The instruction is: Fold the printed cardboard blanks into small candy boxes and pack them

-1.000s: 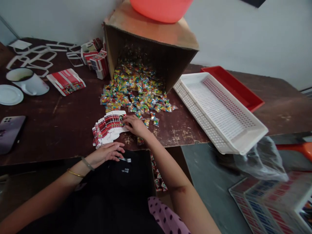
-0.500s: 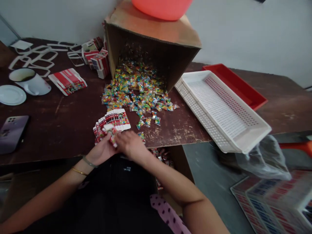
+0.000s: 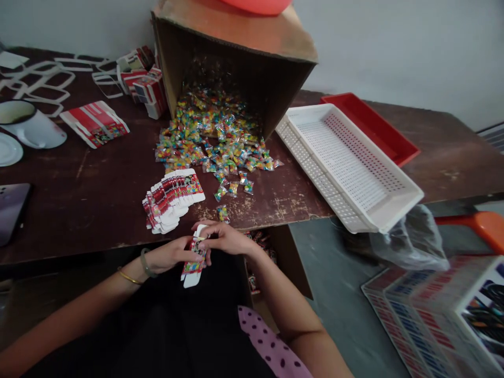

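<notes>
A small red and white candy carton (image 3: 193,263), with white flaps sticking out at both ends, is held between both hands near the table's front edge. My left hand (image 3: 175,255) grips its left side with the thumb on the printed face. At its upper end, my right hand (image 3: 224,239) pinches the carton by a white flap. Just beyond the hands, a fanned stack of flat cartons (image 3: 171,199) lies on the table. One wrapped candy packet (image 3: 223,213) rests close to my right hand, and a heap of similar packets (image 3: 220,136) spills from a cardboard box (image 3: 236,29).
A white perforated basket (image 3: 346,163) overlaps a red tray (image 3: 370,126) on the right. Left are a mug (image 3: 43,128), a phone (image 3: 13,210) and a red carton bundle (image 3: 96,123). An open box (image 3: 291,257) with packets stands below the table edge.
Both hands have moved back from the fanned stack toward the body, with one carton between them. The stack now shows fully. The view has shifted slightly.
</notes>
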A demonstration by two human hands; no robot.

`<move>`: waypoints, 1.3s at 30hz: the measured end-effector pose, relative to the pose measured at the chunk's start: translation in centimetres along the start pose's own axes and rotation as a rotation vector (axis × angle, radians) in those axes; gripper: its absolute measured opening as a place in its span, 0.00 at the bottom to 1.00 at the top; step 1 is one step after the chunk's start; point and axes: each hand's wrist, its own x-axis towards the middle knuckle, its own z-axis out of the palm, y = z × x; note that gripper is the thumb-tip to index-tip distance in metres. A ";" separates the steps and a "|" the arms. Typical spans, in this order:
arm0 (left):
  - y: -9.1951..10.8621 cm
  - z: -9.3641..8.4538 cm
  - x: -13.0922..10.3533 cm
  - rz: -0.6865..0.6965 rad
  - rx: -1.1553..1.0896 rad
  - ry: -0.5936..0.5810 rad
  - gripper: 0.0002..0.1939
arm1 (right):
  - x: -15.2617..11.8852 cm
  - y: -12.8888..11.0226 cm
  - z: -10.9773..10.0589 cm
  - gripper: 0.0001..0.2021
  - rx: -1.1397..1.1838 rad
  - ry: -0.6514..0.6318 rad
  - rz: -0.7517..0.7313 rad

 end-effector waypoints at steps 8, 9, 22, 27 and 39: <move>-2.4 1.0 1.2 0.239 0.309 0.367 0.13 | -3.2 0.7 2.6 0.11 0.022 0.470 0.147; -2.7 1.4 0.9 0.283 0.276 0.391 0.15 | -3.6 0.9 3.4 0.15 0.060 0.539 0.165; -4.7 1.6 -3.0 0.292 0.647 0.125 0.15 | -7.8 3.5 6.2 0.16 1.029 0.376 0.486; -4.9 1.6 -3.8 0.203 0.534 0.141 0.09 | -7.1 3.6 7.5 0.15 0.647 0.366 0.425; -5.7 0.0 -3.1 -0.129 -0.162 0.010 0.28 | -6.0 3.0 9.5 0.10 0.025 0.481 0.180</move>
